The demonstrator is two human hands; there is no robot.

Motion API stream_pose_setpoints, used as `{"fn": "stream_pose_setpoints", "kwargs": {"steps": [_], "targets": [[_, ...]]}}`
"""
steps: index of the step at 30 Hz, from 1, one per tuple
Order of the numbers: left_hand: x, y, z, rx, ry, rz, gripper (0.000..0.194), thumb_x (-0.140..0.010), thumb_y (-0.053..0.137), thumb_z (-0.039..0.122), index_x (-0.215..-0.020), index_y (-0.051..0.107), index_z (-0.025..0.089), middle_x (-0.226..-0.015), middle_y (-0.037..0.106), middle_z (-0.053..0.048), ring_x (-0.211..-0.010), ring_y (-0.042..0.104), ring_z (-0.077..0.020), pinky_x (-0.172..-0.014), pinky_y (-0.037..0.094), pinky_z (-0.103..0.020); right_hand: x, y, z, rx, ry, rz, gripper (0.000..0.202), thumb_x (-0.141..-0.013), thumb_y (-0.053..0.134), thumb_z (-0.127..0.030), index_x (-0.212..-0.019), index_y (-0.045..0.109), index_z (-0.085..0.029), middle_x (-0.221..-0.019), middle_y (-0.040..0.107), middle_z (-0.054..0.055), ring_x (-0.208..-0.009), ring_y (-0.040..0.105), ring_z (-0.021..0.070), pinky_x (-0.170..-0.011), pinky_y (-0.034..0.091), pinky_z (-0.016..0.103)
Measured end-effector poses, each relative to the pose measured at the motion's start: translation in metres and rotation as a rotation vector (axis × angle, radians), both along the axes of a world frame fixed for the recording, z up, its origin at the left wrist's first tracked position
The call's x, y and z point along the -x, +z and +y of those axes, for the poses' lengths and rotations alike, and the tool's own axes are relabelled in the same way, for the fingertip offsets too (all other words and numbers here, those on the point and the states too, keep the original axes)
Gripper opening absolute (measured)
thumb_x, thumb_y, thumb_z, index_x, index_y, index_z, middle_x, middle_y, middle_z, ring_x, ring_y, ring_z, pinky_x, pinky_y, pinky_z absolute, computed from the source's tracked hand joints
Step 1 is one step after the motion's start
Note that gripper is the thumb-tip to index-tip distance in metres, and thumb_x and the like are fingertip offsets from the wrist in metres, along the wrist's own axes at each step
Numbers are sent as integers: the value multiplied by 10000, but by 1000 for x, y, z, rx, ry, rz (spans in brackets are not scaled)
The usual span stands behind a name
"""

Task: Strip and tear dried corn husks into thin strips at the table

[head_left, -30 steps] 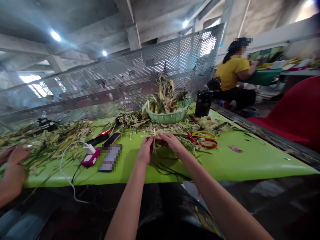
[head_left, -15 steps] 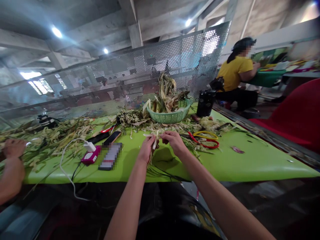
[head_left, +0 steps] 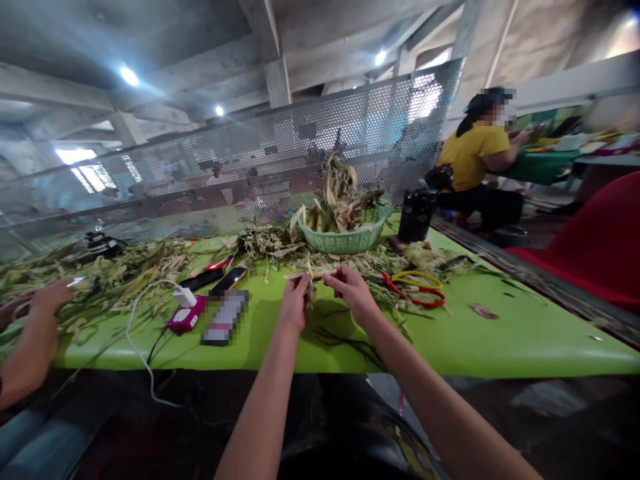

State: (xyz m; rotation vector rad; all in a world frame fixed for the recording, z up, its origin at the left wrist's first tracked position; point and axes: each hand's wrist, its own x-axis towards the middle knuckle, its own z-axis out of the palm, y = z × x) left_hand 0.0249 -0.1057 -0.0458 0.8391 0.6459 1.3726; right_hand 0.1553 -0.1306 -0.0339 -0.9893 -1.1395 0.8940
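Note:
Pale dry plant strips (head_left: pixel 311 275) are held between both hands above the front middle of the green table. My left hand (head_left: pixel 296 299) is closed on them, with ends hanging below its fingers. On the right, my right hand (head_left: pixel 349 287) pinches the end of a strip that runs across from the left one. Behind the hands stands a green basket (head_left: pixel 345 241) heaped with dry husks (head_left: pixel 340 193). Scissors with red and yellow handles (head_left: pixel 417 280) lie just right of my right hand. Dark thin strands (head_left: pixel 345 338) rest on the table beneath the hands.
Left of the hands are two phones (head_left: pixel 226 319), a magenta power block (head_left: pixel 186 315) with a white cable, and scattered plant scraps (head_left: pixel 125 270). A co-worker's hand (head_left: pixel 53 297) is at far left. A black container (head_left: pixel 417 215) stands behind right; a person in yellow (head_left: pixel 473 153) sits beyond.
The strip between my hands now stretches sideways to my right hand, whose fingers have shifted slightly. The co-worker's hand at left has moved right, and the camera view has tilted a little.

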Motion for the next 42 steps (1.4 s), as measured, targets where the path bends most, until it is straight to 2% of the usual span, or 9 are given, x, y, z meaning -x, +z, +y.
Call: {"fn": "stream_pose_setpoints", "kwargs": {"steps": [5, 11, 18, 24, 30, 34, 37, 40, 42], "targets": [[1, 0, 1, 5, 68, -26, 311, -668, 761, 344, -902, 632, 185, -818, 650, 16, -688, 573, -72, -625, 421, -187, 4, 1, -2, -72, 5, -25, 302, -714, 697, -465, -710, 567, -192, -645, 509, -25, -557, 412, 108, -506, 344, 242], [2, -4, 3, -6, 55, -13, 313, -686, 743, 370, -921, 632, 194, -926, 657, -7, -768, 585, -95, -653, 429, -202, 10, 6, -4, -46, 105, -43, 280, -695, 715, -410, -857, 665, -187, -797, 641, 23, -633, 497, 131, -549, 375, 248], [0, -4, -1, -130, 40, 137, 276, -729, 705, 379, -918, 634, 192, -894, 658, -9, -771, 569, -110, -658, 415, -209, 10, -1, 2, 19, 46, -50, 277, -674, 691, -432, -709, 627, -165, -619, 557, -4, -502, 404, 100, -477, 324, 247], [1, -9, 6, -10, 51, -29, 345, -689, 740, 384, -942, 628, 177, -893, 670, -34, -763, 614, -125, -656, 435, -223, 8, -2, 2, 41, 36, -91, 186, -666, 635, -346, -644, 560, -177, -581, 518, -25, -493, 396, 94, -482, 324, 237], [-1, -10, 10, -32, 57, -95, 323, -689, 748, 351, -929, 629, 170, -861, 677, -36, -741, 629, -122, -625, 442, -211, 10, -3, 3, 56, 73, -171, 141, -661, 578, -326, -651, 542, -191, -592, 510, -31, -510, 423, 107, -494, 364, 238], [-1, -6, 8, 0, -9, -183, 337, -683, 753, 346, -930, 596, 178, -803, 671, -19, -635, 603, -99, -575, 428, -205, 13, -10, 6, 77, 132, -283, 105, -622, 597, -276, -603, 543, -188, -543, 491, -43, -501, 427, 108, -485, 342, 231], [2, -5, 8, 38, -11, -208, 331, -681, 755, 357, -901, 572, 191, -689, 621, 31, -532, 535, -66, -520, 390, -187, 13, -14, 7, 80, 169, -366, 86, -595, 628, -234, -576, 562, -182, -521, 497, -45, -504, 426, 111, -484, 321, 229], [3, -5, 8, 25, 41, -178, 317, -674, 759, 358, -863, 570, 188, -626, 562, 59, -500, 480, -50, -499, 363, -174, 13, -14, 7, 70, 150, -396, 118, -654, 634, -291, -658, 594, -180, -575, 531, -32, -531, 446, 120, -494, 340, 233], [1, -6, 7, -13, 68, -146, 308, -678, 756, 348, -876, 588, 184, -699, 594, 40, -574, 516, -58, -552, 396, -174, 12, -11, 6, 62, 117, -386, 205, -733, 597, -388, -730, 586, -184, -632, 542, -21, -550, 460, 125, -498, 358, 236]]}}
